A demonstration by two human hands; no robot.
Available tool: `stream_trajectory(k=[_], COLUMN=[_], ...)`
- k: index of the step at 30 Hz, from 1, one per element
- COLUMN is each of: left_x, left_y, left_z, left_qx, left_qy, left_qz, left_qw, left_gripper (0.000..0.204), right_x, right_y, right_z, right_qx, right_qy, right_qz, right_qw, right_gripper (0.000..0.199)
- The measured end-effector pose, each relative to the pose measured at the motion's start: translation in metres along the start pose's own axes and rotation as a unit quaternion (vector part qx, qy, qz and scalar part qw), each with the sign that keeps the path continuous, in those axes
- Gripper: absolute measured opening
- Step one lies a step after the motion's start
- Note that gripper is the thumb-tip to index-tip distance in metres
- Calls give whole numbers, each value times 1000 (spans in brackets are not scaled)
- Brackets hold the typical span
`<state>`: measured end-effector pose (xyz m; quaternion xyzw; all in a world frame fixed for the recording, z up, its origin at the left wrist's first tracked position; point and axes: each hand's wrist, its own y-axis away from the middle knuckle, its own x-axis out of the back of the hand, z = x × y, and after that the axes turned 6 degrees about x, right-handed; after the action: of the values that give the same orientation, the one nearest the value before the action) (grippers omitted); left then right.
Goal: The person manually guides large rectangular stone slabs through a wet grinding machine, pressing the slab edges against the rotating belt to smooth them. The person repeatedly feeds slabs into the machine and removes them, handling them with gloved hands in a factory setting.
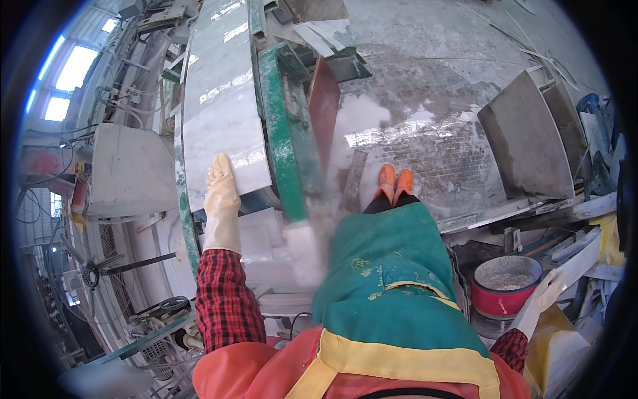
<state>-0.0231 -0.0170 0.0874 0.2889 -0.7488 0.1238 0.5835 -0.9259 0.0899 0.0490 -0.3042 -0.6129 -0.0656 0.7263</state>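
A wide, wet concrete floor (425, 80) filled the upper right of the view, far beyond both hands. Left of it, a long pale marble slab (222, 100) lay flat on a green metal frame (279, 133), stretching up and away from the person's left hand (221, 189). That hand, in a cream rubber glove, rested flat on the near end of the slab, fingers straight and together, palm down, gripping nothing. Its red plaid sleeve (222, 299) ran back toward the lower edge. Just right of the hand, past the green frame, a dark reddish panel (323, 106) stood on edge. A grey stone block (129, 169) sat just left of the hand, beside the slab.

Below the middle, a green apron (392, 286) with a yellow band covered the person's front, and two orange boots (394, 183) showed on the floor past its top edge.

The right hand (548, 289), also gloved in cream, hung out at the far right, well apart from the slab, fingers loosely spread and holding nothing. Just left of it stood a red bucket (502, 286) holding pale grit. Above the right hand, grey stone slabs (528, 139) leaned against each other.
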Motion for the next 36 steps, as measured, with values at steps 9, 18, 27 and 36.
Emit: stream_trajectory(k=[9, 18, 27, 36], left_x=[-13, 4, 6, 14], left_y=[-10, -5, -6, -4], left_z=[-18, -2, 0, -7], left_qx=[-27, 20, 18, 13], left_qy=[47, -36, -18, -8], left_qz=[23, -11, -10, -41], left_qw=[998, 999, 1000, 999], left_gripper=[76, 82, 79, 73], right_x=[0, 17, 18, 18], right_y=[4, 12, 18, -15], right_z=[-7, -30, -30, -34], right_qx=[18, 27, 12, -43], right_qy=[-23, -11, 29, -28], right_qz=[21, 31, 22, -20], right_qw=[999, 999, 999, 998], right_gripper=[59, 56, 56, 59])
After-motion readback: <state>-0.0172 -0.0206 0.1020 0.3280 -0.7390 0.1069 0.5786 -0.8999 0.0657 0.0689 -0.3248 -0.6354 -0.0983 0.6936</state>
